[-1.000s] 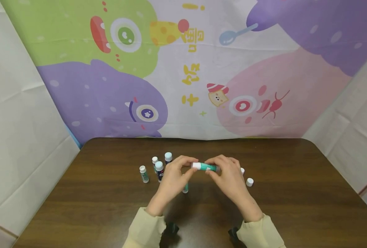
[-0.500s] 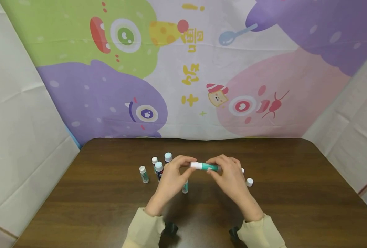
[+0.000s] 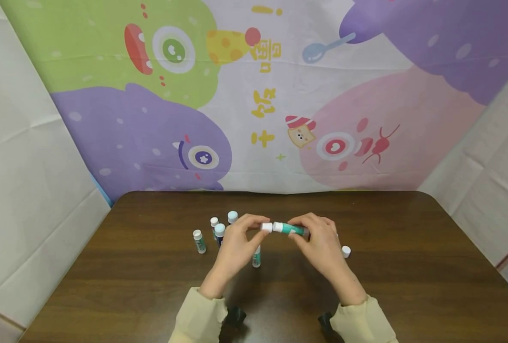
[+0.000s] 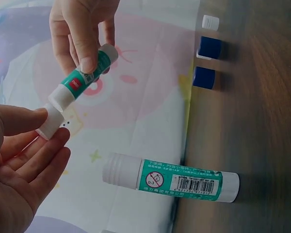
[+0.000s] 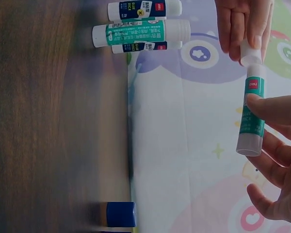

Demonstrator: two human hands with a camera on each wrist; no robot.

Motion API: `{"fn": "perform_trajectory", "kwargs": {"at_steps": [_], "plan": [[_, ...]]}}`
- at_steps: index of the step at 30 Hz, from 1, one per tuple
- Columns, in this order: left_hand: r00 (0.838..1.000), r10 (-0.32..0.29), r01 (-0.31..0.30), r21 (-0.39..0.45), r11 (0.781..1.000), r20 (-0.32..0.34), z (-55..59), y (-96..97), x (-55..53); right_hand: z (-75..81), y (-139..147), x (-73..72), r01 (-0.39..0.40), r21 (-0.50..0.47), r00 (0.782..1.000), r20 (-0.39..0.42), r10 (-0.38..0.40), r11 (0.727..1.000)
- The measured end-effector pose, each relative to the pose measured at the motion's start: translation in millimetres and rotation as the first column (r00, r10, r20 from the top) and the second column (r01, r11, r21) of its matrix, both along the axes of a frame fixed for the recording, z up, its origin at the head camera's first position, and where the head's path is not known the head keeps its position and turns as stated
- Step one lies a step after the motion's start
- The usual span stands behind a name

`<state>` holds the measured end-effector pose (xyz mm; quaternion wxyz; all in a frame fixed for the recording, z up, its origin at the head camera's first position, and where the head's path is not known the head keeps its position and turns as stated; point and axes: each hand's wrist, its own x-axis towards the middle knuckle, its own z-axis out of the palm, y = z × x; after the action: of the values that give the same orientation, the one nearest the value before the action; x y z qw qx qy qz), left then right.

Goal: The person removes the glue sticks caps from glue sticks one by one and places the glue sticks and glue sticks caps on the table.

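My left hand (image 3: pixel 238 240) pinches a small white cap (image 4: pixel 52 122) between thumb and fingers. My right hand (image 3: pixel 320 243) grips a green-and-white glue stick (image 3: pixel 291 229) by its body, held roughly level above the table. In the head view a thin gap shows between the cap and the stick's white end. The right wrist view shows the cap (image 5: pixel 250 52) just off that end, nearly in line with it. Below the left hand, another green glue stick (image 3: pixel 256 258) stands upright, its top partly hidden in the head view.
Left of the hands stand more glue sticks, one green (image 3: pixel 199 241) and dark blue ones (image 3: pixel 220 233) with pale tops. Right of the right hand lies a white cap (image 3: pixel 346 251); blue caps (image 4: pixel 204 77) show in the left wrist view. A printed cloth (image 3: pixel 258 171) hangs behind the table.
The white cap has come away from the glue stick's end. My left hand has shifted slightly left with the cap, and my right hand slightly right with the stick.
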<state>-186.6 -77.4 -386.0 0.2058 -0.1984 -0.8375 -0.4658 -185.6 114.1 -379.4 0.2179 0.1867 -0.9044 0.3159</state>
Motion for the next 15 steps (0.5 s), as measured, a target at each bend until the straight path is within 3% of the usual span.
{"fn": "perform_trajectory", "kwargs": {"at_steps": [8,15], "plan": [[1.000,0.010,-0.010,-0.005,1.000,-0.003,3.6,-0.6,-1.8,0.2,2.6,-2.2,0.034,-0.028,0.999,-0.007,-0.034,0.999],[0.997,0.028,-0.029,0.016,0.999,0.067,5.6,-9.4,-0.7,-0.4,4.7,-2.8,0.068,-0.065,0.998,-0.006,-0.069,0.996]]}}
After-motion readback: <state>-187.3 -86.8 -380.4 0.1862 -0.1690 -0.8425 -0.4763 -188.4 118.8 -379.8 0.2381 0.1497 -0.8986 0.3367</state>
